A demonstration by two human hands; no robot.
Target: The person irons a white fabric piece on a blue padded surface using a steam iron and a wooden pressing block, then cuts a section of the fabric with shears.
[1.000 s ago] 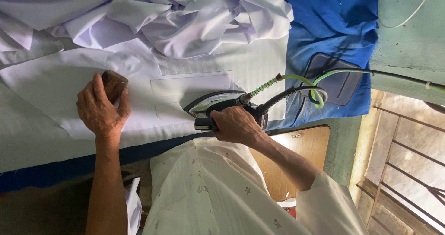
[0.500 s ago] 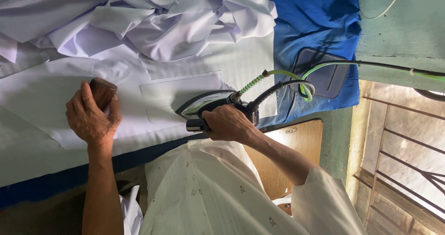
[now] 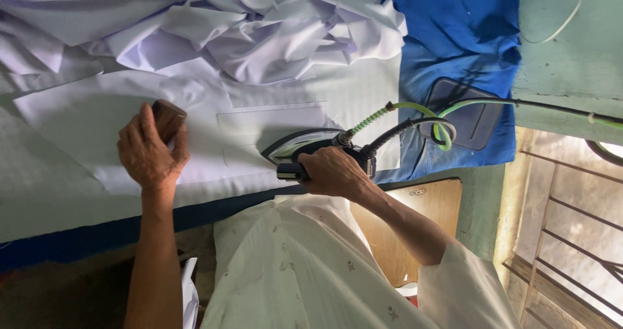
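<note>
At centre: your right hand [image 3: 332, 172] clamps the iron [image 3: 305, 148].
Iron axis: nose toward 9 o'clock.
Left hand [image 3: 150, 152]: nearer, grips brown block [image 3: 169, 119] on white shirt [image 3: 272, 118].

Right hand [image 3: 332, 172]: closed around the handle of a dark, silver-soled steam iron [image 3: 311, 148], sole on the fabric.
Left hand [image 3: 150, 152]: grips a small brown wooden block [image 3: 169, 118] pressed on flat white cotton garment [image 3: 272, 118].
Cord: green-striped hose [image 3: 415, 111] loops over blue cloth-covered board [image 3: 461, 37].
</note>
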